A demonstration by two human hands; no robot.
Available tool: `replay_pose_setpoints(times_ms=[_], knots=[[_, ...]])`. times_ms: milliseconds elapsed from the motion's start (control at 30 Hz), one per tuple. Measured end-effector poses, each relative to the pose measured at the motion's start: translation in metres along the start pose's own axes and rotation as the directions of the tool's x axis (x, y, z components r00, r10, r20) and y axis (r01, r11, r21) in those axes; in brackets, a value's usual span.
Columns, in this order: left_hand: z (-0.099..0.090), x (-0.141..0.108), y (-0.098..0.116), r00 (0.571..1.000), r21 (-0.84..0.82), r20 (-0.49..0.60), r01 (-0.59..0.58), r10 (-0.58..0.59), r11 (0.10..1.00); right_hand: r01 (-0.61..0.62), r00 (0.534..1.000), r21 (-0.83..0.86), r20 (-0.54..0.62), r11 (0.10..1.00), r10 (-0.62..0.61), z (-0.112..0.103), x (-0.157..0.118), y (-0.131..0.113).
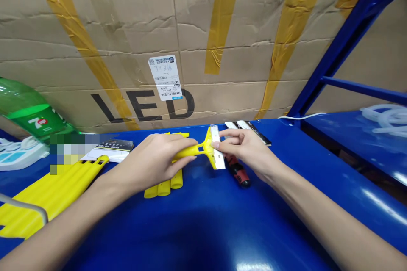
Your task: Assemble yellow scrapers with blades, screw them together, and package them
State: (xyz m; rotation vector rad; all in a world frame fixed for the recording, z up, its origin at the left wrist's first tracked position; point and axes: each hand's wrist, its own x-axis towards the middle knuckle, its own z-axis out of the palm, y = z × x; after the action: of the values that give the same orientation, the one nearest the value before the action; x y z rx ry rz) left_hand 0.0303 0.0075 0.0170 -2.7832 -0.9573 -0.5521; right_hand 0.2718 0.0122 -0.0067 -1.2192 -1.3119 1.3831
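Note:
My left hand [162, 154] is closed round the handle of a yellow scraper [208, 148], whose wide head points right. Along that head lies a flat white blade strip [219, 161], pinched at its edge by the thumb and fingers of my right hand [243, 146]. Below my right hand lies a red and black screwdriver-like tool [241, 174], its upper end hidden. Several yellow handles [163, 188] rest on the table under my left hand, partly covered by it.
More yellow handles [60, 194] lie at the left beside a packaged card [111, 148]. A green 7up bottle [34, 114] leans behind them, near a white power strip [22, 154]. White and black packets [251, 129] lie at the back. A cardboard box [197, 21] stands behind the blue table [203, 228].

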Motion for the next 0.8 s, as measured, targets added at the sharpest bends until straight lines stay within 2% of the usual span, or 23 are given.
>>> replay_pose_setpoints(times_ms=[233, 467, 800], knots=[[0.005, -0.007, -0.009, 0.999, -0.029, -0.007, 0.053, -0.053, 0.998, 0.032, 0.999, 0.019, 0.023, 0.999, -0.032, -0.002, 0.007, 0.002], [0.004, -0.008, -0.011, 0.997, -0.075, -0.023, 0.069, -0.071, 0.995, -0.014, 1.000, 0.042, 0.021, 0.999, 0.014, 0.000, 0.008, -0.001], [0.004, -0.007, -0.006, 0.999, -0.058, -0.028, 0.033, -0.035, 0.998, -0.009, 1.000, 0.015, 0.010, 1.000, 0.009, 0.002, 0.008, 0.000]])
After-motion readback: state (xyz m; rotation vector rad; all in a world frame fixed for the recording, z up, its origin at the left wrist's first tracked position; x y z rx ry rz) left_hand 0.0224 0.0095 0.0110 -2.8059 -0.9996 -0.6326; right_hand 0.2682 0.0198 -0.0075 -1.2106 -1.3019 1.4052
